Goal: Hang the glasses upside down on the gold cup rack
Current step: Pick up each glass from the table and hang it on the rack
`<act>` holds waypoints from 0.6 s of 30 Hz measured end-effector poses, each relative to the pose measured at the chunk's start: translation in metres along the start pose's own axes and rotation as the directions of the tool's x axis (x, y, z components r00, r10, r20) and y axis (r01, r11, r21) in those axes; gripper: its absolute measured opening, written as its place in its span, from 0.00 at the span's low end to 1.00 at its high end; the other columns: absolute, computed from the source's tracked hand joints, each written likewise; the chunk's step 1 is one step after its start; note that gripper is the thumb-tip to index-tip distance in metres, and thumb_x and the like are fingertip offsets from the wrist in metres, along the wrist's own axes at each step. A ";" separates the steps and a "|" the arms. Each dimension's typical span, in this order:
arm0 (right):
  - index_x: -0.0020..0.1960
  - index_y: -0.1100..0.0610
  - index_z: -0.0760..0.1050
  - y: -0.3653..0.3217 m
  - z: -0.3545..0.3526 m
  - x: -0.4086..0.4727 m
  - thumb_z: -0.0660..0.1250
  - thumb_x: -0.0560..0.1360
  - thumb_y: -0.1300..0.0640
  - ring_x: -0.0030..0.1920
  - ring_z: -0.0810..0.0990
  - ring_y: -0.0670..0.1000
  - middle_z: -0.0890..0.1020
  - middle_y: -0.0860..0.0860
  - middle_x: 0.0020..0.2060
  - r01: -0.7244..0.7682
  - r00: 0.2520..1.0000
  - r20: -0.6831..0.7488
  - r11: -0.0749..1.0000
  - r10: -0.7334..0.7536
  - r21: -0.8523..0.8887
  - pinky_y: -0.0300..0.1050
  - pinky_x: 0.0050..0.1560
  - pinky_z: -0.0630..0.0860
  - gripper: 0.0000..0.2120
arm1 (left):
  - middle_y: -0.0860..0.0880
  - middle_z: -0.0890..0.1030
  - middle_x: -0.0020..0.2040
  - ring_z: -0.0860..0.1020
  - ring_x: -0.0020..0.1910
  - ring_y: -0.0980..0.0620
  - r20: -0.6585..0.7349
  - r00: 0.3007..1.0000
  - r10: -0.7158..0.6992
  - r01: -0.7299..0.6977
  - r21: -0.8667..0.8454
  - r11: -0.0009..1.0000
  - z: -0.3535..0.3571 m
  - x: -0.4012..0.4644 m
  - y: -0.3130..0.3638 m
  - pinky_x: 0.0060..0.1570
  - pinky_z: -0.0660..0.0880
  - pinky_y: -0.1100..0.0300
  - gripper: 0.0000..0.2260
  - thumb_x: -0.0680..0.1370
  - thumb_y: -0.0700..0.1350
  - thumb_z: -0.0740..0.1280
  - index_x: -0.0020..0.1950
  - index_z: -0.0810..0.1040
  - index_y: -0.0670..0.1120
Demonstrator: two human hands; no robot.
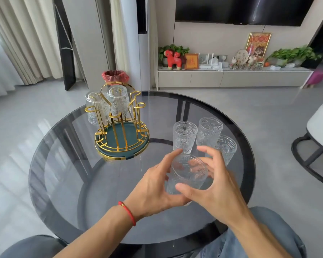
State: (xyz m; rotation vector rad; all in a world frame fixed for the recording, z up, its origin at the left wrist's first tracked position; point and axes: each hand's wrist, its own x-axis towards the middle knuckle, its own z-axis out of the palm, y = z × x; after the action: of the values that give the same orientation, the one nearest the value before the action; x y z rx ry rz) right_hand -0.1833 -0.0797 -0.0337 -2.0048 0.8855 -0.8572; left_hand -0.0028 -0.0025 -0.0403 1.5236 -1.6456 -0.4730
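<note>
Two glasses [108, 103] already hang mouth-down on the far pegs of the gold rack [121, 123], which stands on the left of the round glass tabletop [63, 164]. Three more glasses [203, 135] stand upright in a cluster to the right, well apart from the rack. A fourth glass [188, 174] is held above the near tabletop between both hands: the left hand [153, 190] wraps its side with curled fingers, and the right hand [213, 185] closes on it from the other side, thumb on the near wall. Its mouth appears tilted toward the camera, so the step in hand looks like turning it over. Doing that well probably means finishing the flip before moving toward the rack, passing the glass to one firm grip, then lowering the mouth straight over a free near peg, clear of the hung pair.
</note>
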 end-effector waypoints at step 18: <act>0.74 0.50 0.71 -0.021 0.054 0.069 0.70 0.79 0.46 0.59 0.86 0.60 0.86 0.51 0.62 -0.338 0.930 0.330 0.729 0.162 0.595 0.61 0.66 0.78 0.25 | 0.39 0.82 0.62 0.82 0.61 0.40 -0.268 0.788 -0.554 0.099 -0.834 0.543 -0.040 0.012 -0.015 0.63 0.76 0.36 0.33 0.66 0.49 0.81 0.67 0.70 0.51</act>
State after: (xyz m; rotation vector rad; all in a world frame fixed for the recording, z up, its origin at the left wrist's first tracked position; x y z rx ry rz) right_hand -0.0977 -0.1060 -0.0240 -1.3060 0.5815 -0.6101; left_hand 0.0386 -0.0067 -0.0242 1.1052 -0.5287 -0.8006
